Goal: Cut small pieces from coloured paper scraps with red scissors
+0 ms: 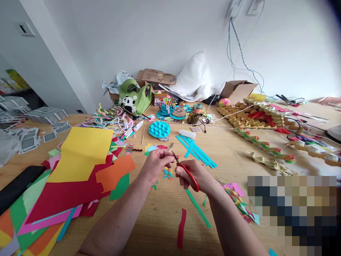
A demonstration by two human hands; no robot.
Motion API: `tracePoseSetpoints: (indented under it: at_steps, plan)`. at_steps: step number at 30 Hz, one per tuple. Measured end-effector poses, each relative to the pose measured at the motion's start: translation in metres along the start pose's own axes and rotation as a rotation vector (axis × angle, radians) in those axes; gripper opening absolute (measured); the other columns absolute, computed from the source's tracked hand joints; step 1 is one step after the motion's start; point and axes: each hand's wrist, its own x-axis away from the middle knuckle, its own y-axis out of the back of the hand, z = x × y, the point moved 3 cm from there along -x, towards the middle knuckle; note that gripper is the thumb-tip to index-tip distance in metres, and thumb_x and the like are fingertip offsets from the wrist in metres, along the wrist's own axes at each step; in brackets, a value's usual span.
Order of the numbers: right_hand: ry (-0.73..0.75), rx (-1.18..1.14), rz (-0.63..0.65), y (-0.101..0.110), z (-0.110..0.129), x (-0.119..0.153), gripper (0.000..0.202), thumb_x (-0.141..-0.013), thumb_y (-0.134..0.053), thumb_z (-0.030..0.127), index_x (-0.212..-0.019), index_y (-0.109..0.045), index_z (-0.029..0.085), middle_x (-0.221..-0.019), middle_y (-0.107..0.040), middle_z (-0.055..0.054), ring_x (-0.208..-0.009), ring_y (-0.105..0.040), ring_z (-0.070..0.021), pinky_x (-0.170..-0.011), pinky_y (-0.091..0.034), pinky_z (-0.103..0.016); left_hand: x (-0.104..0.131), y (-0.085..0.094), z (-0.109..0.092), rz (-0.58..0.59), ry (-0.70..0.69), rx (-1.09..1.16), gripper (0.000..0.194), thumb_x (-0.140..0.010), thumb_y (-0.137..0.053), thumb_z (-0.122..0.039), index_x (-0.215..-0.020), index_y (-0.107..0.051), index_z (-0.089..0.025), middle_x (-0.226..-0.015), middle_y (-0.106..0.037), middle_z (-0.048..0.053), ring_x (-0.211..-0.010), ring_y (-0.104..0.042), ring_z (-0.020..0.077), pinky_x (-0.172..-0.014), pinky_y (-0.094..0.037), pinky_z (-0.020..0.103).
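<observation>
My right hand (190, 173) is closed round a pair of red-handled scissors (189, 175), its blades pointing up and left. Close by, my left hand (158, 161) pinches its thumb and fingertips together near the blade tips; what they hold is too small to make out. Beyond the fingers, a bit of red shows by the blades. Small blue and orange paper snippets (168, 173) lie on the table just under the hands. A green paper strip (197, 208) and a red paper strip (181, 228) rest nearer to me.
Coloured paper sheets (80, 153) pile up at left. Ahead are a blue paper-covered disc (159, 129), blue strips (197, 151), a white glue bottle (187, 133) and a glass jar (194, 113). Egg-carton pieces (255, 117) spread to the right. Paper scraps (239, 201) lie beside my right forearm.
</observation>
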Motion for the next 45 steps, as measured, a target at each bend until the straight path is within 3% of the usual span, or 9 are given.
tracePoseSetpoints:
  at_steps: [14, 26, 45]
  plan:
    - [-0.030, 0.017, -0.006, 0.0005, 0.0032, 0.0016, 0.052, -0.070, -0.065, 0.066, -0.066, -0.054, 0.015, -0.049, -0.058, 0.000, -0.037, -0.052, -0.0095, -0.033, -0.033, -0.017, 0.0003, 0.0018, -0.0030, -0.025, -0.008, 0.001, 0.012, -0.062, -0.070, -0.023, -0.066, -0.065, -0.012, -0.063, -0.062, 0.001, -0.053, -0.052, 0.0083, -0.054, -0.043, 0.022]
    - [0.046, 0.029, 0.011, 0.0002, -0.0006, -0.0003, 0.047, -0.074, -0.065, 0.060, -0.065, -0.054, 0.015, -0.055, -0.061, -0.002, -0.045, -0.057, -0.0115, -0.041, -0.040, -0.019, 0.0010, 0.0003, -0.0030, -0.009, -0.010, 0.003, 0.011, -0.062, -0.069, -0.022, -0.065, -0.065, -0.012, -0.063, -0.062, 0.001, -0.052, -0.052, 0.0087, -0.053, -0.042, 0.023]
    - [-0.014, 0.017, -0.002, 0.0002, 0.0028, 0.0017, 0.052, -0.071, -0.064, 0.066, -0.067, -0.054, 0.015, -0.050, -0.058, -0.001, -0.040, -0.054, -0.0104, -0.035, -0.035, -0.018, 0.0005, 0.0018, -0.0026, -0.032, 0.011, 0.036, 0.014, -0.065, -0.068, -0.026, -0.067, -0.066, -0.012, -0.064, -0.063, 0.003, -0.054, -0.052, 0.0088, -0.055, -0.041, 0.022]
